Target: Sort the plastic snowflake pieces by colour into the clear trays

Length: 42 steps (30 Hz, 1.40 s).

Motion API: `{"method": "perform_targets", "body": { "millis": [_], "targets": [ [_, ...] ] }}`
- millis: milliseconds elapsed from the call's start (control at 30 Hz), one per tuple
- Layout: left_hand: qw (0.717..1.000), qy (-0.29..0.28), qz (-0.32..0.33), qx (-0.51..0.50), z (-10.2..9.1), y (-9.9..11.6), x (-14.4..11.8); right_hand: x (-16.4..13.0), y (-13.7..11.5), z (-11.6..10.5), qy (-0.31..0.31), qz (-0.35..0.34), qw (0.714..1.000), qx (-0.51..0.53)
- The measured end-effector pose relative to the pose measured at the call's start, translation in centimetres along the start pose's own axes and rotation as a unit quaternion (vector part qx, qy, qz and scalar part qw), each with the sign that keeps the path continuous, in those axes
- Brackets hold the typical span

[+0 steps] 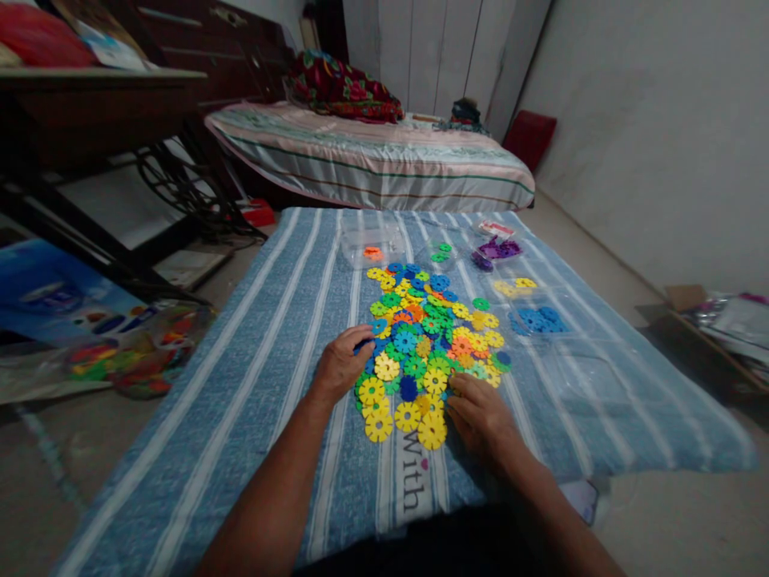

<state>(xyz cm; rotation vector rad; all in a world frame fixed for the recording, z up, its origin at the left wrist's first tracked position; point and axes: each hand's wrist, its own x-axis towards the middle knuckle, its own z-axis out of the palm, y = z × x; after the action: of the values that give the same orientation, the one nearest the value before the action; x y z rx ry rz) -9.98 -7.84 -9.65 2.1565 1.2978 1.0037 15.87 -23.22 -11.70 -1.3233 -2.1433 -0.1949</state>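
A: Far left?
B: One dark-framed stand (pixel 36 112) with an iron wheel; below it, one blue packet (pixel 72 280) and clear bags of coloured pieces (pixel 141 373), on the floor.
A: Next?
B: One worktop (pixel 282 320) under a blue, white-striped cloth; a bed (pixel 372 164) beyond its far edge.
A: The left hand (pixel 344 365)?
B: Fingers bent, tips at the heap's left edge beside a blue disc; whether it grips one, cannot tell.
A: Centre?
B: Behind, a clear container (pixel 354 247) with orange pieces. In front of it, mid-worktop, one loose heap of notched discs (pixel 431 324): yellow, green, blue, orange, overlapping.
A: Right of that?
B: Green pieces (pixel 441 255), behind the heap. The right hand (pixel 481 409), half curled, covers the heap's near right edge; its hold, cannot tell.
A: Remaining?
B: Purple pieces (pixel 500 249), yellow pieces (pixel 525 283), then blue pieces (pixel 544 320) in a clear tray (pixel 580 324), lining the heap's right side. Far right, on the floor, one open carton (pixel 688 298).
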Motion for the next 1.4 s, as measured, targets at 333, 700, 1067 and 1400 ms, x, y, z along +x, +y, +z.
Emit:
{"method": "perform_targets", "body": {
  "millis": [333,700,1067,1400],
  "targets": [
    [1.0,-0.003,-0.012,0.003,-0.1,0.1,0.0,-0.1,-0.7,0.2,0.016,0.052,0.999,0.002],
    [1.0,-0.002,-0.012,0.001,-0.1,0.1,0.0,1.1,-0.2,-0.1,0.094,0.032,0.995,0.031],
    [1.0,-0.003,-0.013,-0.005,-0.4,0.4,0.1,3.9,1.4,-1.6,0.132,0.105,0.985,0.044],
    [1.0,-0.006,-0.022,-0.009,-0.3,0.3,0.0,6.9,10.3,-7.0,0.245,0.231,0.926,-0.169]
  ]
}}
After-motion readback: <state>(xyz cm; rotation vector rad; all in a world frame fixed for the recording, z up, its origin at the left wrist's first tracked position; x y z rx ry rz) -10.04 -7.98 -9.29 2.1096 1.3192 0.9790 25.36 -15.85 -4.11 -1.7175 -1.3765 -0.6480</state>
